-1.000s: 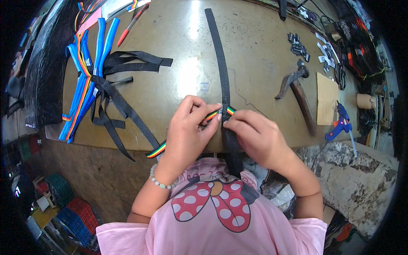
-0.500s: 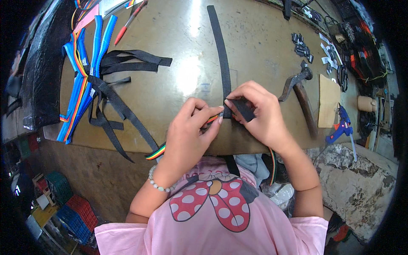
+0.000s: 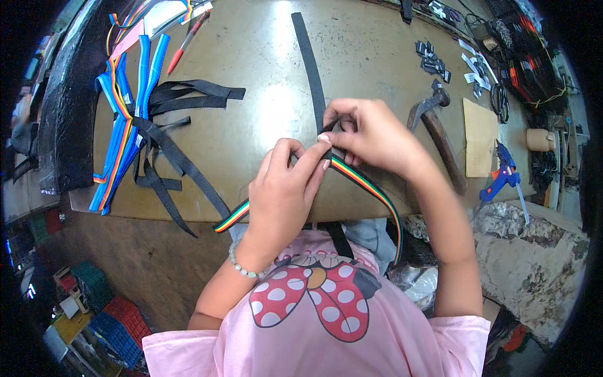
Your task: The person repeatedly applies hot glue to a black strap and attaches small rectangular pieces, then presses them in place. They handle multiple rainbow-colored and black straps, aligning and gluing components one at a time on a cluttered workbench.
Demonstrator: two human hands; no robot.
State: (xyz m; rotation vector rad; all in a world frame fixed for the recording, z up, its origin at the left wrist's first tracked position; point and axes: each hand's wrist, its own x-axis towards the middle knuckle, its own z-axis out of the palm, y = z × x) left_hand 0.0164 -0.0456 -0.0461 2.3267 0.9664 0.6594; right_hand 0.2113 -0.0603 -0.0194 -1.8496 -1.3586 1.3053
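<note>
A striped ribbon (image 3: pixel 370 185) in black, green, yellow and red lies across the table's front edge, its right part arcing down toward my lap. Over it, a black webbing strap (image 3: pixel 307 56) runs up the table from between my hands. My left hand (image 3: pixel 286 179) is closed in a pinch on the striped ribbon where it meets the strap. Just right and above, my right hand (image 3: pixel 370 135) has its fingers bent round a piece of black webbing (image 3: pixel 342 125) near the crossing. The fingertips of both hands almost touch, and they hide how the strap and ribbon join.
Blue webbing pieces (image 3: pixel 146 75) and loose black straps (image 3: pixel 195 94) lie to the left, near a red pen (image 3: pixel 188 44). On the right are a hammer (image 3: pixel 443 144), black buckles (image 3: pixel 432 61), brown cardboard (image 3: pixel 480 138) and a blue glue gun (image 3: pixel 500 173).
My right hand has turned and moved slightly up, folding the black piece in toward the crossing. The ribbon's right part now shows beyond my left fingertips. The view has shifted slightly.
</note>
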